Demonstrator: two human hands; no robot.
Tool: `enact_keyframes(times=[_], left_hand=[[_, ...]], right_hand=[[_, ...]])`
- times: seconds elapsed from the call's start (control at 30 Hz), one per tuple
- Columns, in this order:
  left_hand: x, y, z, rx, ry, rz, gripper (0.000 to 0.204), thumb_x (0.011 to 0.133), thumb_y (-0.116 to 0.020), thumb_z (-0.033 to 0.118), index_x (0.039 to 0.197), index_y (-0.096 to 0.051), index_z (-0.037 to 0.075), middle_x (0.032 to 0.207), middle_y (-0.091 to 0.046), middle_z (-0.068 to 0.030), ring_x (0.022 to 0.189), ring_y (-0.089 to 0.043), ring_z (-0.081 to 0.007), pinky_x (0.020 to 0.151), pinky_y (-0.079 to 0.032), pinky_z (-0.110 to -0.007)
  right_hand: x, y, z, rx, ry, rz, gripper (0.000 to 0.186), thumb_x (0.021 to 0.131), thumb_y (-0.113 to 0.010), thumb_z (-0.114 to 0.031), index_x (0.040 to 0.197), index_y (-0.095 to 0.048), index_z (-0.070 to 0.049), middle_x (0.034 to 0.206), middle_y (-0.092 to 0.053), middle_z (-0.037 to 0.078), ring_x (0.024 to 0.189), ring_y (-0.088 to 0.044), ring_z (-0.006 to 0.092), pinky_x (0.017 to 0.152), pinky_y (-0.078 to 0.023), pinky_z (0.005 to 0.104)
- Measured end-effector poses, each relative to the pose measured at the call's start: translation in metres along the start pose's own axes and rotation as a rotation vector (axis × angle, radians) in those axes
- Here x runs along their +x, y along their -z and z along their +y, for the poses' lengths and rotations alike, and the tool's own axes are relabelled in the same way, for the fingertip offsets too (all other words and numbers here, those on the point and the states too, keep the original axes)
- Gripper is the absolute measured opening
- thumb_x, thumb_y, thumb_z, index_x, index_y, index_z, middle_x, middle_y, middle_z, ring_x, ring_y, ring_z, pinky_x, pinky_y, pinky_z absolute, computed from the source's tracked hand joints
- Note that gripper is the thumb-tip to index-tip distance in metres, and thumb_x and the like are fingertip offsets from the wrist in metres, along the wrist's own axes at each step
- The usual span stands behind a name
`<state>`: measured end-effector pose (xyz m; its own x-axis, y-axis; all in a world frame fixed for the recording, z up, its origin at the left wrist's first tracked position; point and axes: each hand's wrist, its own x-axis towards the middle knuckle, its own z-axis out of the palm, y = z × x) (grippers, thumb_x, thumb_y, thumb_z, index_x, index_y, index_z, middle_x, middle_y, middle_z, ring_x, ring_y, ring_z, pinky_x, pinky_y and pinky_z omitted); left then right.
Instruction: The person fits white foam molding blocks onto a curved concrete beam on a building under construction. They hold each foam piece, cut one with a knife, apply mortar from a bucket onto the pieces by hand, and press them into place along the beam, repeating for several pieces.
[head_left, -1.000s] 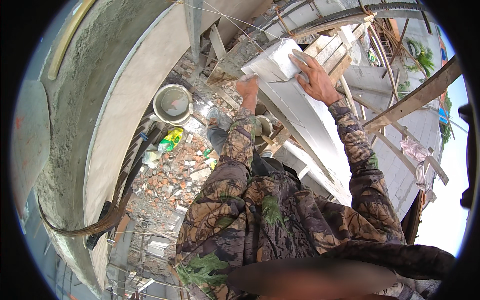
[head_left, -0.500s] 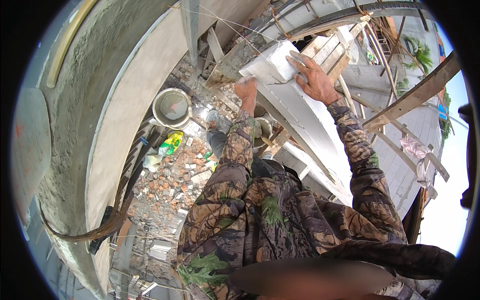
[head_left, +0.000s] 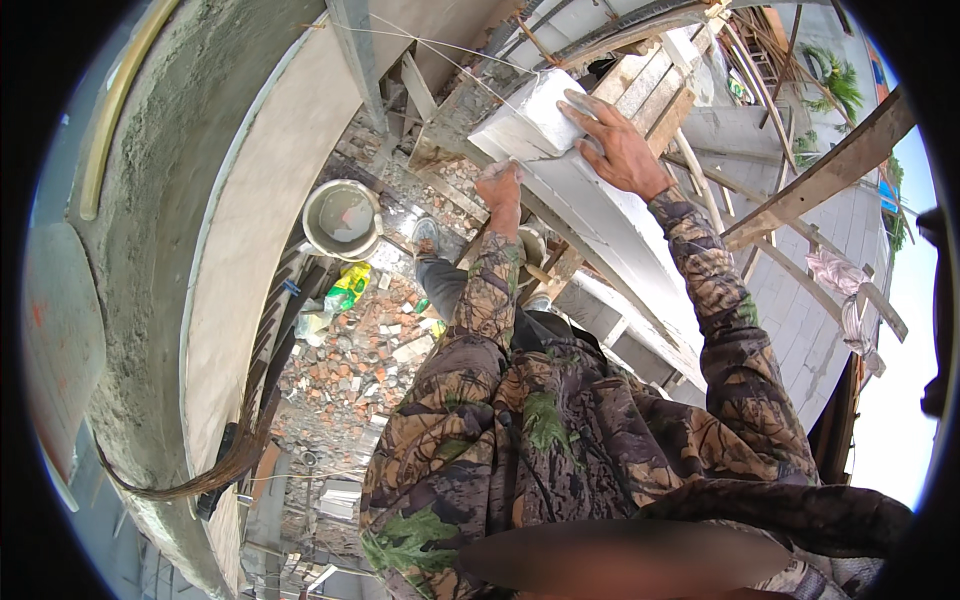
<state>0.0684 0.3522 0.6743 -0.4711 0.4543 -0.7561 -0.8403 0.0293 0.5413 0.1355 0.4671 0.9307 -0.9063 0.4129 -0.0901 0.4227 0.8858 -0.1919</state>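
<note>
A white block (head_left: 535, 115) sits at the end of a pale block wall (head_left: 610, 205) that runs from the top middle down to the right. My right hand (head_left: 625, 150) lies against the block's near right side, fingers spread, with fingertips on its top. Just below the block's left face, by the joint with the wall, my left hand (head_left: 500, 188) is closed with its fingers curled. Whatever those fingers pinch, if anything, is hidden. A thin string (head_left: 440, 48) crosses above the block.
Below left stand a bucket (head_left: 343, 218) with grey contents and a green-yellow bag (head_left: 348, 286) on brick rubble (head_left: 350, 350). A second bucket (head_left: 530, 250) is partly hidden by my left arm. Timber planks (head_left: 820, 185) slant at right; a curved plastered wall (head_left: 150, 250) rises at left.
The view has shifted slightly. My left hand has slid a little to the right along the block's lower edge. My right hand stays on the block.
</note>
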Motion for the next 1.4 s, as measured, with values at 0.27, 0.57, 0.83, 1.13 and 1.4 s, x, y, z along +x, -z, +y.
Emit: enact_keyframes(times=[0.27,0.57,0.83,1.13,1.4], left_hand=[[-0.001,-0.007,-0.005,-0.058,0.018,0.058,0.013,0.087,-0.071,-0.002,0.098,-0.067,-0.008,0.086,-0.071,-0.0131,0.069,-0.069,-0.0201,0.065,-0.061,-0.031],[0.028,-0.007,0.020,0.226,0.020,-0.091,0.014,0.085,-0.072,-0.003,0.097,-0.070,-0.010,0.089,-0.073,-0.0154,0.072,-0.072,-0.0234,0.065,-0.060,-0.028],[0.036,-0.011,0.019,0.167,0.121,-0.057,0.016,0.086,-0.072,-0.002,0.101,-0.070,-0.008,0.091,-0.073,-0.0138,0.074,-0.071,-0.0207,0.066,-0.059,-0.028],[0.034,-0.008,0.023,0.197,0.102,-0.116,0.017,0.087,-0.069,-0.003,0.103,-0.068,-0.010,0.098,-0.072,-0.0152,0.083,-0.072,-0.0255,0.074,-0.060,-0.031],[0.022,-0.012,0.013,0.057,0.168,-0.084,0.026,0.092,-0.063,-0.004,0.117,-0.062,-0.011,0.104,-0.069,-0.0149,0.094,-0.069,-0.0268,0.090,-0.057,-0.034]], right_hand=[[0.002,-0.002,-0.001,-0.019,-0.017,-0.029,0.062,0.095,-0.058,-0.016,0.155,-0.041,-0.018,0.155,-0.041,0.015,0.136,-0.044,0.0391,0.117,-0.038,0.0464],[0.006,0.000,0.013,0.062,-0.033,-0.023,0.064,0.093,-0.060,-0.013,0.155,-0.040,-0.014,0.157,-0.039,0.015,0.142,-0.039,0.0381,0.121,-0.033,0.0462],[0.007,-0.006,0.018,0.056,-0.035,0.011,0.065,0.094,-0.060,-0.018,0.155,-0.038,-0.016,0.156,-0.040,0.014,0.141,-0.040,0.0369,0.118,-0.035,0.0525],[0.006,-0.005,0.015,0.058,-0.039,0.003,0.062,0.095,-0.060,-0.015,0.154,-0.041,-0.015,0.159,-0.037,0.012,0.143,-0.038,0.0357,0.118,-0.036,0.0499],[0.005,-0.003,0.013,0.059,-0.061,-0.035,0.065,0.095,-0.062,-0.015,0.155,-0.039,-0.015,0.159,-0.037,0.013,0.145,-0.036,0.0359,0.122,-0.031,0.0465]])
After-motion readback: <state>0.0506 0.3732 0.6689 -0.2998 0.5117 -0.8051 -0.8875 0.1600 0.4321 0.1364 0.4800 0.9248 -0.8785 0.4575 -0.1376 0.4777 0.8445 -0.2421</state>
